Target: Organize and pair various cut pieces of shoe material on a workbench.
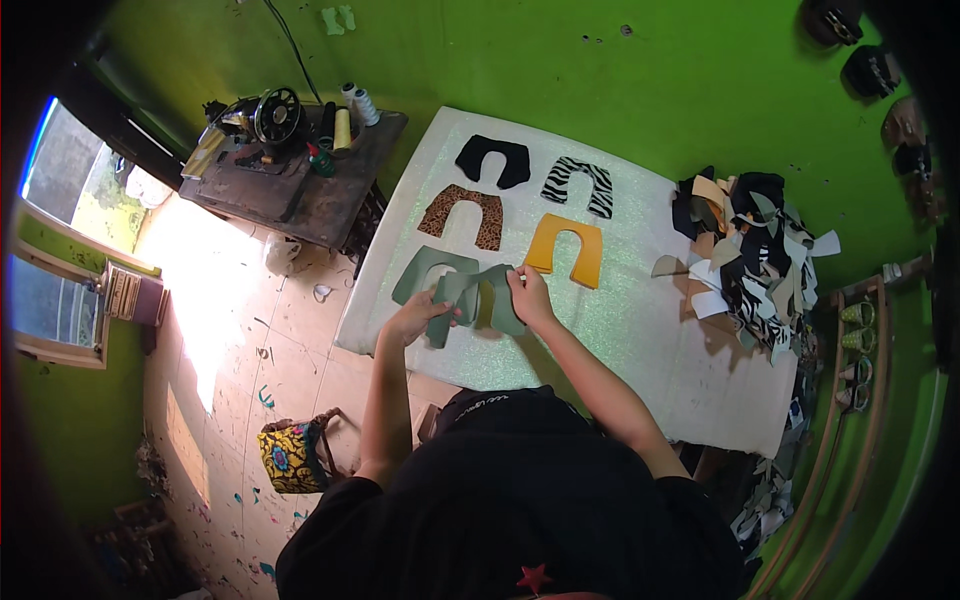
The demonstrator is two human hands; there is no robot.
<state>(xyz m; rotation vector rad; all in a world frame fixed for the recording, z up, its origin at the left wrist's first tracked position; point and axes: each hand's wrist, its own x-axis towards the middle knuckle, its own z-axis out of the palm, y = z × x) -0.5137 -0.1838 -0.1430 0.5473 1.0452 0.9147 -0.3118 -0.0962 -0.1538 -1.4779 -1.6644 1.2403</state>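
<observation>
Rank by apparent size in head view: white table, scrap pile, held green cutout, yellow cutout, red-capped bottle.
1. White table
2. Scrap pile
3. Held green cutout and yellow cutout: unsure, held one looks nearer
4. Red-capped bottle

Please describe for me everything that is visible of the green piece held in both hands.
The green piece is a plain grey-green arch with two legs, its opening toward the person. It looks thin and flexible, perhaps faux leather. The left hand grips its left leg; the right hand pinches its right side near the top. It is held over the pale surface, partly overlapping a similar flat piece in view; whether they touch is unclear.
</observation>
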